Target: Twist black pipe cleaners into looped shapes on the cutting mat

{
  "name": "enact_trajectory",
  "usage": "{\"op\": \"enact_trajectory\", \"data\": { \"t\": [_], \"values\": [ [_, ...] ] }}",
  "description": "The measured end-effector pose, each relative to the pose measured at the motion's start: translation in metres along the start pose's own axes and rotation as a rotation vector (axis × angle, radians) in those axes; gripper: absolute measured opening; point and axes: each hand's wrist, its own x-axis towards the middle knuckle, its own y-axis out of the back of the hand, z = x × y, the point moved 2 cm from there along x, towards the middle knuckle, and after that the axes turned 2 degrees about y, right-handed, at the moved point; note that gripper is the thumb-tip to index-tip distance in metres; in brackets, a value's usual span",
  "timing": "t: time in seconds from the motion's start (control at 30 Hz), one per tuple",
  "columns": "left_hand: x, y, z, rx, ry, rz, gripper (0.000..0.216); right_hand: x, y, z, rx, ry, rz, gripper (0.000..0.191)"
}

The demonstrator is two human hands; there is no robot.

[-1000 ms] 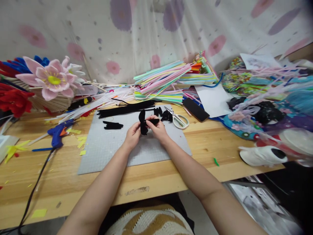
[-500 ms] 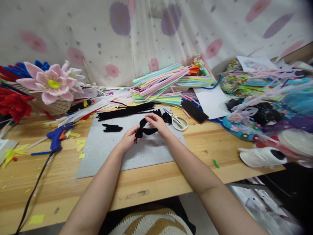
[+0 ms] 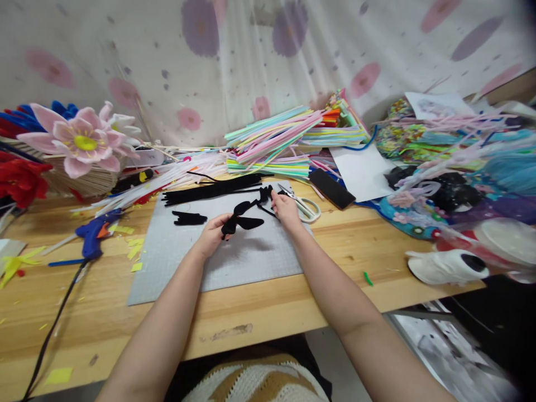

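Observation:
My left hand (image 3: 213, 237), over the cutting mat (image 3: 167, 273), is closed on a black pipe-cleaner shape (image 3: 247, 223) with leaf-like lobes. My right hand (image 3: 286, 209) has its fingers pinched at a black fuzzy pipe-cleaner piece (image 3: 265, 194) on the far side of the mat; its fingertips partly hide that piece. Just right of that hand lie white-handled scissors (image 3: 309, 210). A short black bundle (image 3: 189, 218) rests on the mat to the left, and a longer bundle of black pipe cleaners (image 3: 211, 190) lies behind it.
A blue glue gun (image 3: 94, 233) and its cord lie on the left, near a pink fuzzy flower (image 3: 84, 142). Piles of coloured pipe cleaners (image 3: 276, 137) line the back. A dark phone (image 3: 332, 188) and a white spool-like item (image 3: 446, 267) are on the right.
My right hand has left the lobed black shape and reached away to the black pieces near the scissors. My left hand still holds the shape, shifted slightly left.

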Motion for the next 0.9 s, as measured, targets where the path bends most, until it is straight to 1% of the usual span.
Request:
{"op": "enact_trajectory", "data": {
  "t": [0.1, 0.17, 0.23, 0.33, 0.37, 0.4, 0.47, 0.5, 0.6, 0.63, 0.67, 0.7, 0.73, 0.77, 0.83, 0.9],
  "values": [
    [-0.001, 0.002, 0.001, 0.082, -0.036, -0.032, 0.015, -0.005, 0.008, -0.004, -0.316, 0.127, 0.017, 0.044],
    [-0.002, 0.001, 0.002, 0.122, -0.067, -0.052, 0.013, -0.01, 0.008, -0.007, -0.52, 0.235, 0.006, 0.031],
    [-0.002, 0.001, 0.004, 0.143, -0.103, -0.05, 0.014, -0.013, 0.005, -0.009, -0.657, 0.323, -0.038, 0.015],
    [0.0, 0.003, 0.002, 0.146, -0.177, 0.017, 0.017, -0.016, -0.003, -0.006, -0.776, 0.367, -0.103, 0.007],
    [0.001, 0.003, 0.001, 0.144, -0.209, 0.051, 0.019, -0.016, -0.006, -0.005, -0.787, 0.363, -0.109, 0.004],
    [0.002, 0.005, -0.002, 0.141, -0.237, 0.087, 0.021, -0.016, -0.008, -0.004, -0.774, 0.36, -0.106, 0.005],
    [0.005, 0.007, -0.006, 0.131, -0.275, 0.168, 0.023, -0.016, -0.009, -0.003, -0.675, 0.388, -0.058, 0.007],
    [0.006, 0.008, -0.009, 0.119, -0.283, 0.212, 0.023, -0.018, -0.009, -0.004, -0.601, 0.421, -0.004, 0.007],
    [0.01, 0.009, -0.014, 0.0, -0.299, 0.366, 0.025, -0.026, -0.006, -0.01, -0.383, 0.541, 0.245, 0.012],
    [0.011, 0.009, -0.015, -0.064, -0.306, 0.409, 0.025, -0.031, -0.007, -0.011, -0.338, 0.567, 0.307, 0.014],
    [0.012, 0.007, -0.016, -0.127, -0.312, 0.44, 0.026, -0.036, -0.01, -0.013, -0.313, 0.584, 0.338, 0.015],
    [0.012, 0.005, -0.016, -0.179, -0.314, 0.463, 0.026, -0.04, -0.015, -0.014, -0.309, 0.594, 0.319, 0.015],
    [0.013, 0.002, -0.017, -0.213, -0.312, 0.474, 0.026, -0.045, -0.021, -0.016, -0.318, 0.6, 0.264, 0.014],
    [0.013, -0.002, -0.018, -0.226, -0.308, 0.475, 0.026, -0.049, -0.028, -0.017, -0.339, 0.617, 0.179, 0.014],
    [0.012, -0.01, -0.019, -0.215, -0.306, 0.468, 0.026, -0.056, -0.043, -0.018, -0.389, 0.663, 0.028, 0.012],
    [0.011, -0.019, -0.02, -0.189, -0.311, 0.451, 0.027, -0.059, -0.053, -0.016, -0.429, 0.667, -0.058, 0.01]
  ]
}}
